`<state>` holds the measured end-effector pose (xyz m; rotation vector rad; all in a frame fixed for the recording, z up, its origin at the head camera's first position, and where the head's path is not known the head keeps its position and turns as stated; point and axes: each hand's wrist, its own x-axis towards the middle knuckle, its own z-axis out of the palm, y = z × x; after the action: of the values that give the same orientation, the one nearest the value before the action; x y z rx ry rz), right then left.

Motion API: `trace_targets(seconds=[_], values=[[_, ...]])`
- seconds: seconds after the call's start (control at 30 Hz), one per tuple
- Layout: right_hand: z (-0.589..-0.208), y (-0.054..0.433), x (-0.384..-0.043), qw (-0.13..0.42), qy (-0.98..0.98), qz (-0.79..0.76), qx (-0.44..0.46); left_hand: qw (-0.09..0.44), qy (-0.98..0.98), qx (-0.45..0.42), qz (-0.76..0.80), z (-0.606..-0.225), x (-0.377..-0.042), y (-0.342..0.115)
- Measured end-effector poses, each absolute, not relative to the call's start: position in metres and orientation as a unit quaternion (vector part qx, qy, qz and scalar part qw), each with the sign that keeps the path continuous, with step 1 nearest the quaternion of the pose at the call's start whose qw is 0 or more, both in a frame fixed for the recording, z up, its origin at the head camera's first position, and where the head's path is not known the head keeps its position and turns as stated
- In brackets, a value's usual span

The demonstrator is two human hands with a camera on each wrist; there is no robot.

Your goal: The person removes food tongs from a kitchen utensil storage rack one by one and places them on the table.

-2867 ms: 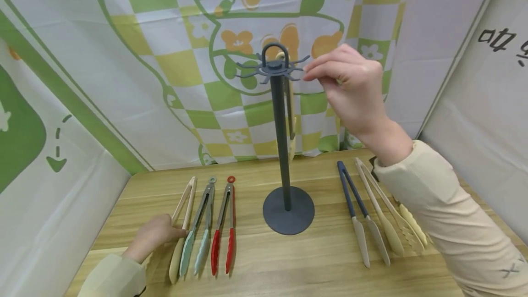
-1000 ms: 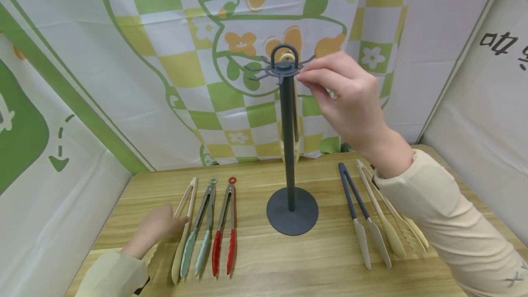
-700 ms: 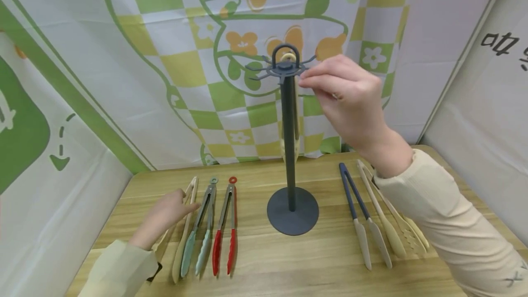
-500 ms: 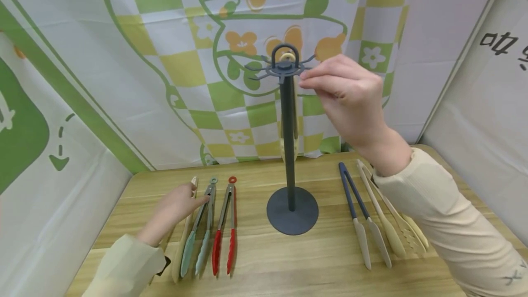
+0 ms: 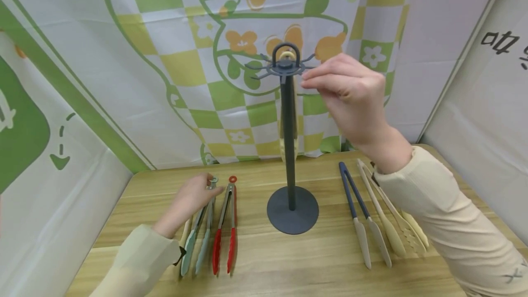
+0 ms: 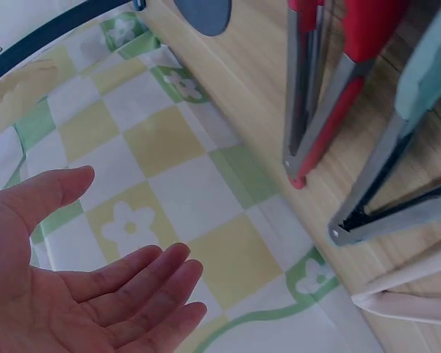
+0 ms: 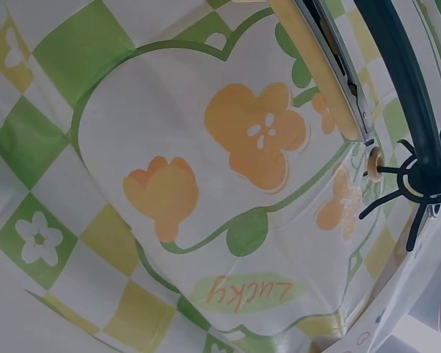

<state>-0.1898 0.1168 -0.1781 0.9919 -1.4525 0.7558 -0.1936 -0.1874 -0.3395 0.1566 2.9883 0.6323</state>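
Note:
My left hand [image 5: 189, 200] hovers over the upper end of the mint-tipped tongs [image 5: 189, 249]. In the left wrist view its fingers are spread and relaxed, with nothing in the palm. To its right lie red-tipped tongs [image 5: 217, 253]; cream tongs [image 5: 184, 233] are mostly hidden under the arm. My right hand [image 5: 350, 93] has thumb and fingertips pinched together at a hook of the dark grey utensil rack [image 5: 290, 159]; the exact contact is hidden. Pale yellow tongs [image 7: 320, 73] hang by a ring from a rear hook, largely behind the post in the head view.
On the right lie blue-handled tongs [image 5: 350, 191], cream tongs [image 5: 385, 223] and a pale yellow piece [image 5: 414, 230], partly covered by my right sleeve. The rack's round base [image 5: 303, 223] stands mid-table. A patterned cloth [image 5: 255, 81] hangs behind the wooden table [image 5: 288, 265].
My left hand has moved up and right, from the cream tongs to the top of the mint-tipped tongs. The rack's top has turned slightly since the oldest frame; my right hand stays beside it.

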Motion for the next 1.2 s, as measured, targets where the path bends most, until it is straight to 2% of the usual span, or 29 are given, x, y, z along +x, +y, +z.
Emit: trace_targets(seconds=[0.53, 1.2], values=[[-0.179, 0.123, -0.199, 0.567, -0.599, 0.360, 0.436, 0.014, 0.970, 0.070, 0.231, -0.337, -0.195, -0.174], [-0.179, 0.132, -0.205, 0.527, -0.593, 0.415, 0.446, -0.042, 0.942, 0.145, 0.301, -0.334, -0.206, -0.157]])
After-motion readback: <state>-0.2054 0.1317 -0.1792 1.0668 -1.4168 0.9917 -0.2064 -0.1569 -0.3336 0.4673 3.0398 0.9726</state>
